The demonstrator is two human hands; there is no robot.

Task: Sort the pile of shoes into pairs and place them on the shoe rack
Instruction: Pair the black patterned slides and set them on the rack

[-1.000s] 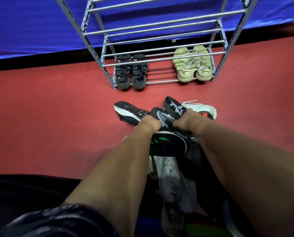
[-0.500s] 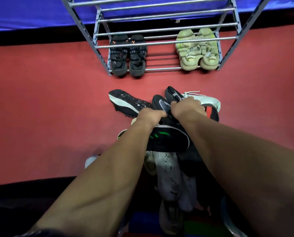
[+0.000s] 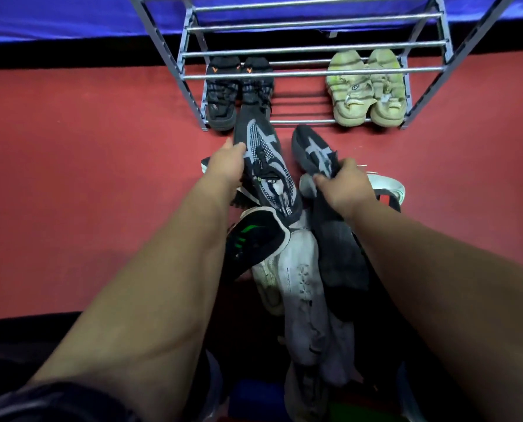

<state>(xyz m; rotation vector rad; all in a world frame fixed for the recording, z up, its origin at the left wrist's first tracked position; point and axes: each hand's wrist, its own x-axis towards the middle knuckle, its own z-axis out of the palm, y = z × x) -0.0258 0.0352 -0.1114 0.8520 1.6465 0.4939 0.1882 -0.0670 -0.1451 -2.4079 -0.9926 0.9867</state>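
Red floor (image 3: 71,184) spans the middle of the head view, with a blue sheet (image 3: 71,13) along the top edge. At upper centre stands the metal rack (image 3: 315,50). On its lowest rungs sit a black pair (image 3: 222,99) at the left and a pale green pair (image 3: 350,92) at the right, well apart. Just below the rack, the left hand (image 3: 226,164) has its fingers wrapped round the side of a dark shoe (image 3: 265,153) with a pale pattern, whose toe points up at the black pair. Right of it, and apart from it, the right hand (image 3: 344,191) clutches the twin shoe (image 3: 313,147) near its opening, toe likewise toward the rack. Their heels overlap the pile (image 3: 300,278) at lower centre, which is a black shoe with green marks (image 3: 254,242), white shoes and a grey sole (image 3: 338,257), jumbled between the forearms. Another white shoe (image 3: 389,185) peeks out right of the right hand.
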